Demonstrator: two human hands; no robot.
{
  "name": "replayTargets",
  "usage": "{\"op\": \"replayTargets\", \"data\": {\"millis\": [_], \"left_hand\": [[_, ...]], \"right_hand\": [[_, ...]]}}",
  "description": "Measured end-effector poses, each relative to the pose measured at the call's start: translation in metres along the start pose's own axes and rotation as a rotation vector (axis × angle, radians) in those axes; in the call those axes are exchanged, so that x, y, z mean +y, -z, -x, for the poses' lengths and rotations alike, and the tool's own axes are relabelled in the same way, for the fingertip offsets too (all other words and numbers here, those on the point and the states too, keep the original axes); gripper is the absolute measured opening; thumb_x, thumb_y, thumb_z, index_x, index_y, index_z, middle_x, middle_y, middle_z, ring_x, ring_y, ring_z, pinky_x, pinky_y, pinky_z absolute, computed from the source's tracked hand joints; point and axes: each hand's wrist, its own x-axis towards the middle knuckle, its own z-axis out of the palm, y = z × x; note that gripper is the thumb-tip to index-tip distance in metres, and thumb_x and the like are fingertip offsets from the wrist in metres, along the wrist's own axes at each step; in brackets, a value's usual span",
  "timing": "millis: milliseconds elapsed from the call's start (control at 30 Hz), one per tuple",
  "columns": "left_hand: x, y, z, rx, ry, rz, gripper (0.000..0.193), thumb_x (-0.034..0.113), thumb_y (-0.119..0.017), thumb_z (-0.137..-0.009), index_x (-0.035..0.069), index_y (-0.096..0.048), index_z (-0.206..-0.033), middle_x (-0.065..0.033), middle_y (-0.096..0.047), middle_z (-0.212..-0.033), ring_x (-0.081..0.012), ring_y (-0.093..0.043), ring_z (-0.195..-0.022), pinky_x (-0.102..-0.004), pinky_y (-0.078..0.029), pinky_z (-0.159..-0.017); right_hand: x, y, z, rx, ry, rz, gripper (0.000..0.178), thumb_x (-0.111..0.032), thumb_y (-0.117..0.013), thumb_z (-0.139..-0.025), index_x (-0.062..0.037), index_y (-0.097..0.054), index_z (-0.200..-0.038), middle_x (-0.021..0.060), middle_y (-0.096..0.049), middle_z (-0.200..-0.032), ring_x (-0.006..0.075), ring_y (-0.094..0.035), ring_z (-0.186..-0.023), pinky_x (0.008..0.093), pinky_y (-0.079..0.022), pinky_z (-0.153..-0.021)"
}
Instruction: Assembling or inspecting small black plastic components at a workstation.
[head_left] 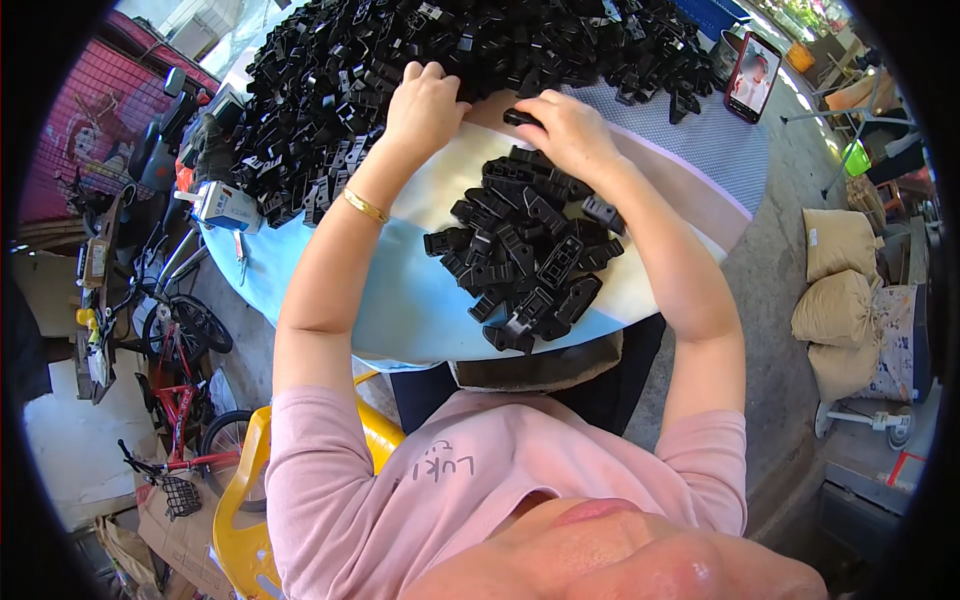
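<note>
At the near edge of a large heap of black plastic parts (310, 100), my left hand (424, 112) is curled downward. Its fingertips are hidden, so what they grip cannot be made out. My right hand (575, 135) pinches a small black plastic part (521, 118) between thumb and fingers, just above the cloth. Below that hand, nearer to me, lies a smaller pile of similar black plastic parts (515, 245), several with slots and clip-like ends. Both heaps rest on a round table covered by a pale blue, cream and pink cloth (400, 310).
A phone (754, 78) stands upright at the table's right edge. A small blue-and-white box (226, 208) sits at the left edge. Beside me is a yellow plastic chair (245, 500); bicycles (178, 410) stand to the left, stuffed sacks (835, 305) to the right.
</note>
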Motion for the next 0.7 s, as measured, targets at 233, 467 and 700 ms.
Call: {"op": "replayTargets", "data": {"millis": [233, 467, 700], "left_hand": [[0.014, -0.004, 0.001, -0.092, 0.008, -0.081, 0.021, 0.013, -0.067, -0.072, 0.003, -0.061, -0.09, -0.0088, -0.06, -0.091, -0.0293, -0.056, -0.089, -0.0367, -0.046, -0.08], [0.018, 0.001, -0.009, -0.221, 0.611, 1.575, 0.024, 0.01, -0.054, -0.088, -0.005, -0.054, -0.108, -0.0118, -0.062, -0.095, -0.0222, -0.064, -0.076, -0.0282, -0.054, -0.07], [0.015, 0.01, -0.01, -0.438, 0.718, 1.79, 0.024, 0.003, -0.041, -0.093, -0.003, -0.049, -0.114, -0.0127, -0.06, -0.095, -0.018, -0.065, -0.079, -0.0238, -0.056, -0.069]], "right_hand": [[-0.001, -0.007, 0.001, 0.026, -0.019, -0.092, 0.028, -0.012, -0.064, -0.076, -0.0064, -0.061, -0.104, 0.0113, -0.059, -0.097, 0.0291, -0.059, -0.089, 0.0363, -0.048, -0.077], [0.011, 0.003, -0.013, 0.216, -0.267, -0.907, 0.029, -0.007, -0.062, -0.083, -0.002, -0.057, -0.111, 0.0101, -0.063, -0.099, 0.0137, -0.061, -0.086, 0.026, -0.051, -0.076], [0.012, 0.02, -0.011, 0.079, -0.007, -0.896, 0.022, -0.001, -0.062, -0.08, -0.0055, -0.066, -0.101, 0.0004, -0.062, -0.094, 0.0067, -0.057, -0.076, 0.0198, -0.046, -0.069]]}}
